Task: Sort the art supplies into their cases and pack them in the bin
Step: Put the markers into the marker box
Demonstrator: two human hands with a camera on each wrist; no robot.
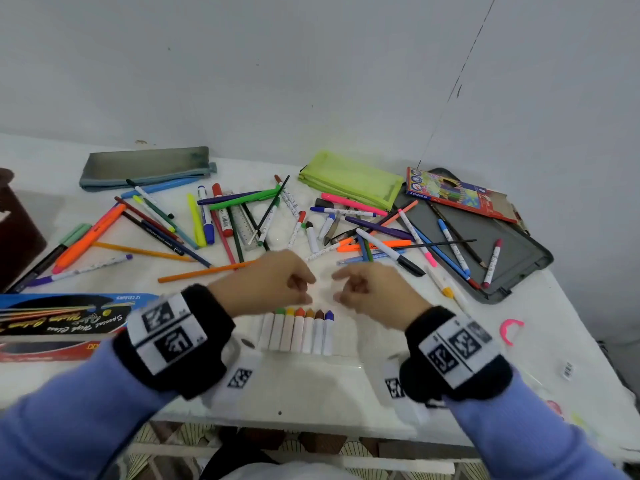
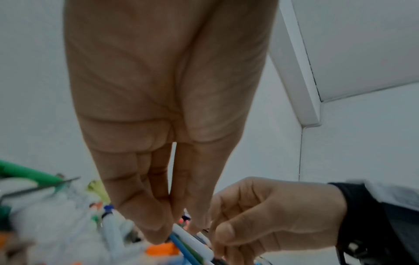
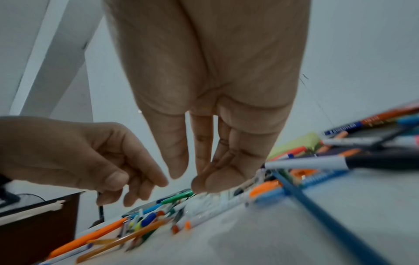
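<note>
A row of white-wrapped crayons (image 1: 298,329) with coloured tips lies in a clear flat case (image 1: 348,337) at the table's near edge. My left hand (image 1: 304,289) and right hand (image 1: 343,289) hover just beyond the crayon tips, fingertips turned toward each other and a small gap between them. Both hands' fingers are loosely curled, and I see nothing in them. In the left wrist view my left hand (image 2: 172,227) points down over loose pens. In the right wrist view my right hand (image 3: 192,177) hangs above the table. Loose pens, markers and pencils (image 1: 225,216) lie scattered behind.
A grey pouch (image 1: 145,168) and a lime mesh pouch (image 1: 349,178) lie at the back. A coloured-pencil box (image 1: 457,194) rests on a dark grey tray (image 1: 502,244) at right. A blue pencil box (image 1: 69,310) and a dark brown bin (image 1: 17,230) are at left.
</note>
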